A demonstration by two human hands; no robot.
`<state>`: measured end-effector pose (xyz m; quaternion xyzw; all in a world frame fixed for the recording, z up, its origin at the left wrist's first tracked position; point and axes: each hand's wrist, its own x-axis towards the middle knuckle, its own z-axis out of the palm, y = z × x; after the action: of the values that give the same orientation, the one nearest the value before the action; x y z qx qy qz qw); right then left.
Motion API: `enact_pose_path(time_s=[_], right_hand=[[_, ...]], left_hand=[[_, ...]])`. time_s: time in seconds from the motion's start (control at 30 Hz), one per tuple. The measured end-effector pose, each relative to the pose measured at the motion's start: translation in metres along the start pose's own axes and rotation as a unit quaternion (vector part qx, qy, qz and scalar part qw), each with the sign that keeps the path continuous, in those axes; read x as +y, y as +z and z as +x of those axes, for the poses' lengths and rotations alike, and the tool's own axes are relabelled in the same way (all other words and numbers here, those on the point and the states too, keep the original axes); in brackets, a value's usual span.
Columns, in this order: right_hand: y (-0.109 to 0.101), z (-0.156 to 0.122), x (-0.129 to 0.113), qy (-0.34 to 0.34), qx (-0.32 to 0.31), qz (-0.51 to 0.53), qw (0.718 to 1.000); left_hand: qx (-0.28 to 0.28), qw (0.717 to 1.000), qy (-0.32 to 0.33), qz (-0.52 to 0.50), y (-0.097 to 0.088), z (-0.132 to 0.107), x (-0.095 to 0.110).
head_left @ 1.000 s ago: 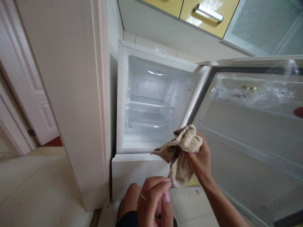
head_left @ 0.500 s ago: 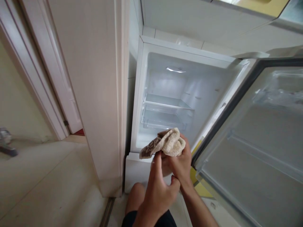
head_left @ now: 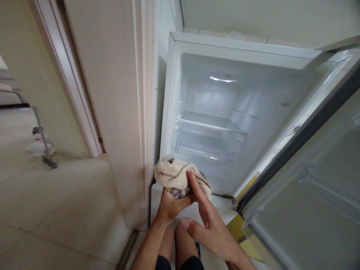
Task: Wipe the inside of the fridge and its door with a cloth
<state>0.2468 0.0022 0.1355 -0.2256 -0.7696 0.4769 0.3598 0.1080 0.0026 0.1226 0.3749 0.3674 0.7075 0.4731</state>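
Note:
A bunched beige cloth (head_left: 174,174) with a darker patterned side rests in my left hand (head_left: 169,205), whose fingers are closed round it from below. My right hand (head_left: 210,228) lies against the cloth's right side with fingers stretched out along it. Its thumb stands apart, pointing left below the cloth. Just beyond both hands is the open fridge (head_left: 168,101), lit inside, with a glass shelf (head_left: 208,120) and a clear drawer (head_left: 202,150). The cloth hides part of my left fingers.
The fridge door (head_left: 317,210) is swung out on the right, with bins on its inner side. A pale door frame (head_left: 112,93) rises close on my left. Further left, a broom or dustpan (head_left: 50,161) stands on the tiled floor (head_left: 56,210). My knees (head_left: 182,240) are below my hands.
The cloth has passed from my right hand to my left and moved slightly left. My right hand now presses its side. The view has shifted, with the fridge appearing larger.

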Motion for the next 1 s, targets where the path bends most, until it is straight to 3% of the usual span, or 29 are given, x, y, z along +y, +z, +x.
enact_pose_path(time_s=[0.17, 0.27, 0.37, 0.43, 0.5, 0.6, 0.7, 0.77, 0.9, 1.0], right_hand=[[-0.018, -0.006, 0.007, 0.005, -0.013, 0.113, 0.993], [-0.021, -0.009, 0.014, 0.02, 0.018, 0.24, 0.97], [-0.027, -0.018, 0.041, 0.025, 0.037, 0.25, 0.967], [-0.034, -0.026, 0.08, 0.047, 0.081, 0.163, 0.982], [-0.043, -0.033, 0.135, 0.096, 0.159, 0.025, 0.982], [-0.059, -0.045, 0.227, 0.18, 0.225, -0.126, 0.949], [-0.071, -0.06, 0.295, 0.13, 0.257, -0.279, 0.916], [-0.074, -0.068, 0.319, 0.073, 0.256, -0.375, 0.888], [-0.071, -0.074, 0.337, -0.02, 0.254, -0.529, 0.81], [-0.069, -0.074, 0.348, -0.06, 0.27, -0.58, 0.766]], left_hand=[[0.105, 0.994, 0.021, -0.028, 0.001, -0.001, -0.03], [0.144, 0.989, 0.031, -0.016, -0.012, 0.003, -0.047], [0.195, 0.977, 0.061, 0.068, -0.031, 0.02, -0.056], [0.247, 0.957, 0.084, 0.127, -0.042, 0.038, -0.057], [0.283, 0.944, 0.085, 0.146, -0.051, 0.057, -0.057], [0.303, 0.942, 0.07, 0.122, -0.064, 0.082, -0.059], [0.32, 0.933, 0.081, 0.141, -0.076, 0.098, -0.07], [0.318, 0.93, 0.086, 0.161, -0.08, 0.108, -0.084], [0.279, 0.934, 0.107, 0.195, -0.08, 0.138, -0.127], [0.286, 0.887, 0.124, 0.341, -0.079, 0.17, -0.166]])
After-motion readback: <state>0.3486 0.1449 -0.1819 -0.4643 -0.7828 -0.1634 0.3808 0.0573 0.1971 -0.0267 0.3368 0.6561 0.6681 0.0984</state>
